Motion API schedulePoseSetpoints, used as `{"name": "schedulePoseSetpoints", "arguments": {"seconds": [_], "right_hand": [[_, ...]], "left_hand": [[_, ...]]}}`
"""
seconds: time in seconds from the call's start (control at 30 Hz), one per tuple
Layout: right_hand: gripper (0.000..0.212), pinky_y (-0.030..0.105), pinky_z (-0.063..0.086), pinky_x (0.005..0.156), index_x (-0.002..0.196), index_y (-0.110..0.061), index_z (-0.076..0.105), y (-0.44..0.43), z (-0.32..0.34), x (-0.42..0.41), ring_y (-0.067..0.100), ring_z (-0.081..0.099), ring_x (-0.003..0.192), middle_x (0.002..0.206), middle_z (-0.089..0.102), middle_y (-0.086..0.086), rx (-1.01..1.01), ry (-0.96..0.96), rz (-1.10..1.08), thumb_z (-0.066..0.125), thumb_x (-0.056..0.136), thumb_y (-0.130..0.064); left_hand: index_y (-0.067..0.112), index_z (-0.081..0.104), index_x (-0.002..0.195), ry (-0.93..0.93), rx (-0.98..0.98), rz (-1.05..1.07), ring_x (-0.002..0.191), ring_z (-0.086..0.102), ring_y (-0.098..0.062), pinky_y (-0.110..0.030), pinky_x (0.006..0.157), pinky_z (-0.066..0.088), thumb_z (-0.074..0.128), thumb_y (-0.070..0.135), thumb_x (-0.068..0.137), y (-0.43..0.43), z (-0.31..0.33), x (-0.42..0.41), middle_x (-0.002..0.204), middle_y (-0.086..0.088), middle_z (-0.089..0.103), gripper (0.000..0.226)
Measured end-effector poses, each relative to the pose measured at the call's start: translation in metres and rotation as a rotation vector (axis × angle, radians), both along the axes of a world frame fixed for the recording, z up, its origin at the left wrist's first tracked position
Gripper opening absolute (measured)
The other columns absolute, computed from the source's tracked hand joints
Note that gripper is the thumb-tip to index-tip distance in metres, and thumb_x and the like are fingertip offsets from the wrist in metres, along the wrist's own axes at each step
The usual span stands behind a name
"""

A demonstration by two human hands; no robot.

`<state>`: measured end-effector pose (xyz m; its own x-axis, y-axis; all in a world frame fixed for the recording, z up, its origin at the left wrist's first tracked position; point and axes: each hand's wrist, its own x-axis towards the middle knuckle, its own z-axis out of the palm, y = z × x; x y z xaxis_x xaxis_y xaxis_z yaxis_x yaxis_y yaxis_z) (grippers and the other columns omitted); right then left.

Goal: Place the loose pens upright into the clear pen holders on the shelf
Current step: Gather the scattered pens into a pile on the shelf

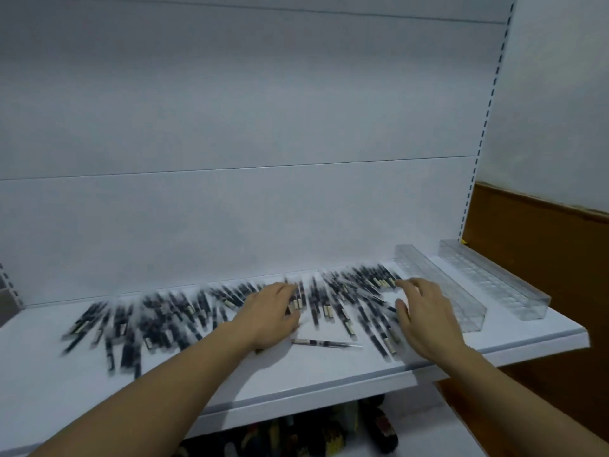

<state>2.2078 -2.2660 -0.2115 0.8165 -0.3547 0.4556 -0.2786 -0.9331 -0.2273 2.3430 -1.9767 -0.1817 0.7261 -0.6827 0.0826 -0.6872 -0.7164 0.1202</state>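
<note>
Looking at the fingers (pixel 412 284) of my right hand (pixel 428 321) first, I see them spread and loosely curved, holding nothing. The palm faces down just above the right part of the pile, with the thumb apart from the rest. My left hand (pixel 272 313) lies palm down on the middle of the pile. Its fingers reach in among the pens, but through the blur I cannot tell whether they grip any. The loose pens (pixel 158 318), dark with pale ends, lie flat in a long smeared heap along the far half of the white shelf (pixel 230 384). One single pen (pixel 324 342) lies sharp and crosswise, near of the heap, between my two hands. Right of the heap sit two long clear trays running near to far. The left holder (pixel 425 265) is partly behind my right hand and the right holder (pixel 494 282) is just beside it. Below the shelf show dark goods (pixel 329 430), too blurred to name.
</note>
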Motion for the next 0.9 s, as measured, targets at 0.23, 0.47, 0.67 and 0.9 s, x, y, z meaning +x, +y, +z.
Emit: {"name": "schedulePoseSetpoints", "arguments": {"seconds": [0.23, 0.47, 0.67, 0.9], "right_hand": [[0.078, 0.057, 0.012, 0.124, 0.162, -0.040, 0.007, 0.026, -0.023, 0.025, 0.036, 0.005, 0.157, 0.172, 0.003, 0.007, 0.196, 0.453, 0.034, 0.024, 0.096, -0.077], [0.069, 0.057, 0.000, 0.126, 0.163, -0.034, 0.008, 0.102, -0.035, 0.066, 0.035, -0.007, 0.157, 0.172, -0.009, 0.007, 0.077, 0.412, 0.202, 0.023, 0.103, -0.063], [0.056, 0.052, 0.014, 0.126, 0.161, -0.026, 0.022, 0.152, -0.042, 0.092, 0.031, 0.013, 0.155, 0.170, 0.014, 0.007, 0.091, 0.290, 0.242, 0.024, 0.108, -0.046], [0.047, 0.043, 0.028, 0.124, 0.153, -0.021, 0.042, 0.128, -0.024, 0.093, 0.023, 0.031, 0.149, 0.161, 0.037, 0.005, 0.410, 0.066, 0.233, 0.038, 0.108, -0.034]], "left_hand": [[0.039, 0.003, 0.158, 0.134, 0.060, 0.060, 0.154, 0.007, -0.023, -0.056, 0.122, 0.014, 0.033, 0.075, 0.092, 0.035, -0.015, -0.005, 0.168, 0.002, 0.007, 0.081], [0.054, -0.012, 0.151, 0.149, 0.153, 0.033, 0.154, -0.013, -0.021, -0.062, 0.120, -0.006, 0.022, 0.096, 0.075, 0.059, -0.051, -0.014, 0.166, 0.008, -0.020, 0.093], [0.045, 0.001, 0.156, 0.080, 0.120, 0.090, 0.154, -0.011, -0.018, -0.051, 0.124, -0.001, 0.018, 0.084, 0.088, 0.071, -0.058, 0.002, 0.168, 0.006, -0.008, 0.081], [0.035, 0.014, 0.157, 0.002, 0.093, 0.114, 0.155, 0.000, -0.019, -0.053, 0.124, 0.004, 0.023, 0.076, 0.094, 0.076, -0.053, 0.012, 0.168, 0.002, 0.005, 0.076]]}}
